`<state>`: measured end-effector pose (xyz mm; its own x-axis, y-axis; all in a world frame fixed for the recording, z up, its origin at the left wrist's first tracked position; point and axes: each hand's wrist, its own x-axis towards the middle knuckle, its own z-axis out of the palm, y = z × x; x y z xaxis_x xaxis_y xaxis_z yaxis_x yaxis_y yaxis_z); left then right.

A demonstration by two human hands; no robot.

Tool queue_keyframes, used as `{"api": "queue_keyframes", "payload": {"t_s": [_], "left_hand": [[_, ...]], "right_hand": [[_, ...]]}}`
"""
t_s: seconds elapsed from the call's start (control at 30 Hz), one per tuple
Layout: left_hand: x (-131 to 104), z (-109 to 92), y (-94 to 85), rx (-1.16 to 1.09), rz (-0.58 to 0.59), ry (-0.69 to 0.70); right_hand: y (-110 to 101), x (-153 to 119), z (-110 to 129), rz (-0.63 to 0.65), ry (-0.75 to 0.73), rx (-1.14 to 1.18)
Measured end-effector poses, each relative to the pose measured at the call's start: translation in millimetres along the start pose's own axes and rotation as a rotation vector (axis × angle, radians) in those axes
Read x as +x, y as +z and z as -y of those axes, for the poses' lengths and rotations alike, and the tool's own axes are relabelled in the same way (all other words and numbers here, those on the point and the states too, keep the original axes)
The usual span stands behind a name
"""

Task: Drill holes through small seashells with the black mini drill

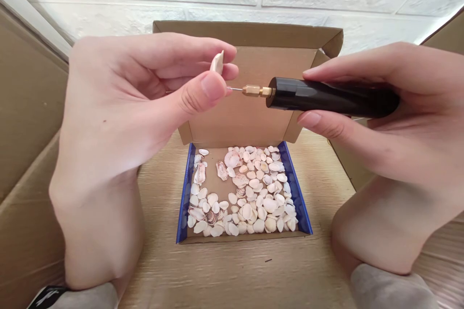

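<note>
Visibly, left hand (112,91) pinches shell (217,63) upright; right hand (409,135) grips drill (326,96) roughly level, its bit (236,89) pointing left behind the thumb (201,94)

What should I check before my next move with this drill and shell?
1. Shell held: ok, pinched in the left hand.
2. Drill held: ok, gripped in the right hand.
3. Bit in the brass chuck: ok, it sticks out of the front.
4. Bit's tip clear of skin: cannot tell, the left thumb hides part of its line.
5. Drill switched off: cannot tell.
6. Box lid out of the way: ok, it stands open behind.
</note>
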<state>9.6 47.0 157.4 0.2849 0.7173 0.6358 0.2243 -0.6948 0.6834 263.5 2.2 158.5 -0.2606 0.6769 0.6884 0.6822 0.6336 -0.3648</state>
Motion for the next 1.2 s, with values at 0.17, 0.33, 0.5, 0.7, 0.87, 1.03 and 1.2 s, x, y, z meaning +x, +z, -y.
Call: {"api": "queue_keyframes", "payload": {"t_s": [0.17,0.33,0.5,0.7,0.87,1.03,1.2], "left_hand": [[1.0,2.7,-2.4,0.014,0.031,0.001],[0.0,2.1,-1.8,0.026,0.032,0.001],[-0.4,3.5,-1.2,-0.033,0.014,0.006],[-0.3,2.5,-1.9,0.012,0.03,-0.012],[-1.5,-2.1,-0.1,-0.01,-0.001,-0.09],[-2.3,-2.2,1.6,-0.009,0.004,-0.068],[-1.8,-0.1,1.0,-0.036,0.0,-0.081]], "right_hand": [[-0.2,0.5,-1.5,0.001,-0.011,-0.028],[-0.1,1.4,-3.1,0.016,-0.03,-0.038],[-0.7,1.4,-3.1,0.034,-0.029,-0.037],[-1.4,1.0,-3.6,0.04,-0.032,-0.021],[0.5,1.3,-4.9,0.053,-0.042,-0.022],[-1.1,1.4,-5.4,0.059,-0.029,-0.014],[-1.3,1.6,-3.8,0.057,-0.01,-0.03]]}}
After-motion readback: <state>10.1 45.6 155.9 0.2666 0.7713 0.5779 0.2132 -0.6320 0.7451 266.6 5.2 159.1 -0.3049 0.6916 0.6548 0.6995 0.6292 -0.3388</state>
